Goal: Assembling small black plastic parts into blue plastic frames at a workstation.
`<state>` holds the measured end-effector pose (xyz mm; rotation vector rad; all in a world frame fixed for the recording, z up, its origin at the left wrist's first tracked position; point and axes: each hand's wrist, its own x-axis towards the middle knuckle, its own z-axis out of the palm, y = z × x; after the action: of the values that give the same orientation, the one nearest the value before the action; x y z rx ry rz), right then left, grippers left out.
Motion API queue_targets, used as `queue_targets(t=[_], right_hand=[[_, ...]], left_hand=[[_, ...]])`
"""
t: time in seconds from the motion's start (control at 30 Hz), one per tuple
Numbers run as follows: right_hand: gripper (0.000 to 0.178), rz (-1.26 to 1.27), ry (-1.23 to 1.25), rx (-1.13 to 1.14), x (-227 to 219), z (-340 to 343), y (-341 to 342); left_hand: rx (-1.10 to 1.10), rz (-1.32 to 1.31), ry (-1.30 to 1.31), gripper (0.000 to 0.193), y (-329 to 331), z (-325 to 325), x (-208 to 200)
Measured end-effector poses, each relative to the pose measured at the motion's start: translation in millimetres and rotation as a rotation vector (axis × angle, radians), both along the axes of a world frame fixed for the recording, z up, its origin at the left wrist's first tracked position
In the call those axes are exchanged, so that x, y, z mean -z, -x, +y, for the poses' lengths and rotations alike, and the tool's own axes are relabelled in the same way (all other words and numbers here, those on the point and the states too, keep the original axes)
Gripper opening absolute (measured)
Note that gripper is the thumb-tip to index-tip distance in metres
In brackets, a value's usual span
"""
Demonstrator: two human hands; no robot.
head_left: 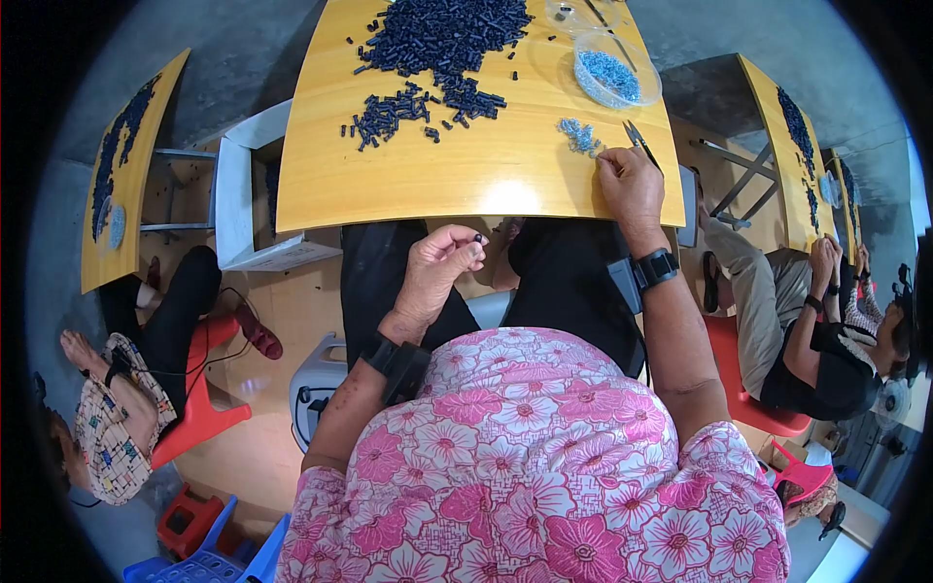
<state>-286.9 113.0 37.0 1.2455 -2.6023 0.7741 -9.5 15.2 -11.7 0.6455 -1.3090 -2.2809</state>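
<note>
Bench [457, 185]: smooth, yellow, wood-toned top, glossy near the front edge. Heap [452, 39] of small dark cylinders, cut off by the upper edge of view. Clear round bowl [652, 82] holds tiny, shiny, bluish pieces [609, 76]; a loose cluster [580, 135] of similar bits lies just beyond the right fingertips. Slim dark pointed tool [641, 143] beside the right hand [634, 189], exact kind unclear. Left hand [435, 270], short of the bench edge, pinches a dark piece [478, 238], partly covered by fingers. Right fingers curled over bench; cannot tell whether they grip anything. Hands well apart.
</note>
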Motion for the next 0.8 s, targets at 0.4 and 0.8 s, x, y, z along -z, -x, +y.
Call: queue_targets(t=[0.4, 0.8], right_hand=[[0.006, 0.156, 0.012, -0.091, 6.6, 7.6, -1.3], [0.005, 0.009, 0.144, -0.311, -7.1, 3.5, -31.9]], left_hand=[[0.011, -0.016, 0.015, 0.012, -0.1, -0.6, -1.8], [0.022, -0.052, -0.003, 0.016, 0.7, 2.1, -11.6]])
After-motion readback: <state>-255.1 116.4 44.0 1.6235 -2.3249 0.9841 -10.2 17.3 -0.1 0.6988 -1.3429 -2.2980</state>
